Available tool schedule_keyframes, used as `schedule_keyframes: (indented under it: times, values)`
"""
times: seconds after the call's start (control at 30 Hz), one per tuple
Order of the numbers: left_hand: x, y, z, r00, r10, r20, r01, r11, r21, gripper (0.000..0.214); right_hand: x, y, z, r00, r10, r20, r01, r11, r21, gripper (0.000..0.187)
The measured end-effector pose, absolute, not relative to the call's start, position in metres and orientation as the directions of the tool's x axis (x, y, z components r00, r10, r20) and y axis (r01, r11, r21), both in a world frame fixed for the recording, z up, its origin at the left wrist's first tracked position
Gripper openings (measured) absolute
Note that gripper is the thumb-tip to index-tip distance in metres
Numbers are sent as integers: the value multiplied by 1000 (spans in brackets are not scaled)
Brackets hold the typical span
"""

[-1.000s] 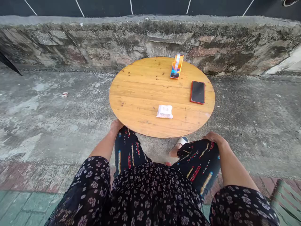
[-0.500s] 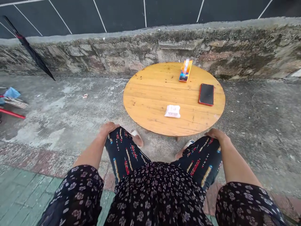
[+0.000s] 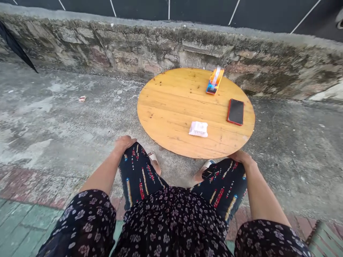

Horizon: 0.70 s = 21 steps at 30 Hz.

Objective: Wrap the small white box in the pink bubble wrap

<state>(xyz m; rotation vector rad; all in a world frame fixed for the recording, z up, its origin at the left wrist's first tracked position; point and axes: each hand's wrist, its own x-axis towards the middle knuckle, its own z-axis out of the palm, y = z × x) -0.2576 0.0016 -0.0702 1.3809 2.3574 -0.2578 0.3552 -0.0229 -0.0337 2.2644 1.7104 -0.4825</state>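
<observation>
Rough concrete (image 3: pixel 66 125) bears round wooden table (image 3: pixel 171 107); left hand (image 3: pixel 124 142), right hand (image 3: pixel 241 156) cap knees (image 3: pixel 135 160).

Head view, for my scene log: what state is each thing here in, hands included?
Left hand: empty, resting on the patterned trousers at the knee.
Right hand: empty, resting on the other knee.
Phone: flat on the round table, screen dark.
White packet: flat on the table.
Orange box: lying near the table's far edge.
Black umbrella: folded, partly out of frame.
</observation>
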Motion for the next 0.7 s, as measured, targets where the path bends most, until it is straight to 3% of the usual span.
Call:
schedule_keyframes:
  times: [0.13, 0.37, 0.47, 0.53, 0.6, 0.7]
  values:
    - [-243, -4, -63, -406, 842, -356, 887, 456, 66, 46, 368, -52, -17, 291, 820, -492, 953, -295, 72, 42]
    - [-194, -23, -54, -324, 938, -123, 940, 334, 65, 46, 363, -61, -20, 314, 812, -492, 946, -313, 89, 46]
    - [-174, -52, -59, -239, 966, 95, 967, 229, 109, 45, 356, -60, -25, 327, 830, -452, 942, -325, 83, 50]
    - [-159, -78, -61, -262, 952, 161, 955, 232, 182, 41, 353, -67, -27, 341, 848, -405, 937, -343, 69, 53]
    - [-143, -105, -56, -256, 948, 192, 932, 189, 308, 37, 349, -80, -30, 332, 895, -297, 937, -350, -6, 51]
    - [-114, -129, -34, -197, 937, 290, 876, 35, 481, 34, 337, -105, -30, 260, 963, -66, 930, -268, -251, 44]
